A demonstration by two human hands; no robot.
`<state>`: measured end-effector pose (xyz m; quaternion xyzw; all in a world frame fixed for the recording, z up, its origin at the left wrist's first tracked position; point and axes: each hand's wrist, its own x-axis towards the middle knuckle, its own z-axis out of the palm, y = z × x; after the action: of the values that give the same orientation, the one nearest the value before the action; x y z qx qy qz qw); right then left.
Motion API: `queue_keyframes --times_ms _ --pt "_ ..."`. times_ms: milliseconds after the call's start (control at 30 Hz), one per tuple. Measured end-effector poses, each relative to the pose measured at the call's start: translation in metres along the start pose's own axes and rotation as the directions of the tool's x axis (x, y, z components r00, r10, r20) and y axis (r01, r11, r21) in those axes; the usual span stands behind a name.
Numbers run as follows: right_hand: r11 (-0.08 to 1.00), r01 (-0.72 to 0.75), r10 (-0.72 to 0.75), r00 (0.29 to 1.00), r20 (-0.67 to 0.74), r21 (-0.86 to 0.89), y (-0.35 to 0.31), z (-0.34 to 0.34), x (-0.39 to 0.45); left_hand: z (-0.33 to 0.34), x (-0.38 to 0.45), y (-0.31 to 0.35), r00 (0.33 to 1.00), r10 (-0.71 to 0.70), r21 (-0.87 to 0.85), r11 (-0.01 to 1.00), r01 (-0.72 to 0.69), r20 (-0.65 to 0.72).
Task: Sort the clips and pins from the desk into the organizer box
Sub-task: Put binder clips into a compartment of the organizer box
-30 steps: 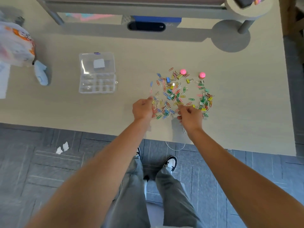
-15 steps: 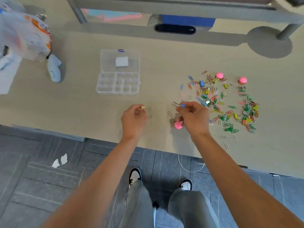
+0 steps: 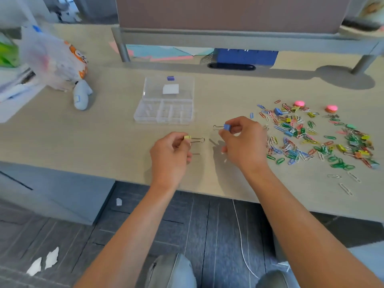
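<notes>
A clear plastic organizer box (image 3: 166, 109) lies open on the desk, its lid folded back and its compartments toward me. My left hand (image 3: 169, 156) pinches a yellow binder clip (image 3: 188, 137) with wire handles pointing right, just in front of the box. My right hand (image 3: 243, 142) holds a blue binder clip (image 3: 227, 127) at the fingertips, to the right of the box's front corner. A spread pile of coloured paper clips and binder clips (image 3: 315, 136) lies to the right of my right hand. Two pink push pins (image 3: 299, 103) (image 3: 331, 108) sit at the pile's far edge.
A plastic bag with an orange print (image 3: 54, 59) and a pale blue plush item (image 3: 81, 95) sit at the far left. A raised grey shelf (image 3: 228, 40) spans the back, over coloured paper and a blue box (image 3: 247, 57). Several white paper clips (image 3: 345, 188) lie near the desk's front edge.
Both hands left the pile with clips and moved left toward the box. The view shifted, so the box appears nearer the centre. The pink pin under my right hand is no longer visible.
</notes>
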<state>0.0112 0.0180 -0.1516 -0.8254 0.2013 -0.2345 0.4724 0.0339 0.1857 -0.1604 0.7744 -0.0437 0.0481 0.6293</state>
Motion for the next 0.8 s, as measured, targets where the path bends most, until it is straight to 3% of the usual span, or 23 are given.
queue_keyframes --times_ms 200,300,533,700,800 --pt "0.989 0.146 -0.146 0.988 -0.056 0.009 -0.011 -0.008 -0.043 -0.028 -0.027 -0.004 0.988 0.152 0.107 0.982 -0.154 0.029" --pt "0.994 0.092 -0.090 0.995 -0.036 0.065 -0.018 -0.011 -0.056 -0.042 -0.034 -0.001 0.974 0.211 0.276 0.934 -0.225 0.082" --pt "0.986 -0.031 0.030 1.000 0.010 0.162 -0.033 0.015 -0.027 -0.044 0.018 -0.005 0.920 0.317 0.456 0.800 -0.390 0.231" --pt "0.969 -0.101 0.105 0.994 -0.008 0.224 -0.040 0.053 0.016 -0.034 0.069 -0.013 0.885 0.177 0.627 0.646 -0.435 0.431" --pt "0.970 -0.133 0.138 0.990 -0.007 0.205 -0.046 0.069 0.040 -0.034 0.081 -0.015 0.855 0.152 0.615 0.634 -0.469 0.495"
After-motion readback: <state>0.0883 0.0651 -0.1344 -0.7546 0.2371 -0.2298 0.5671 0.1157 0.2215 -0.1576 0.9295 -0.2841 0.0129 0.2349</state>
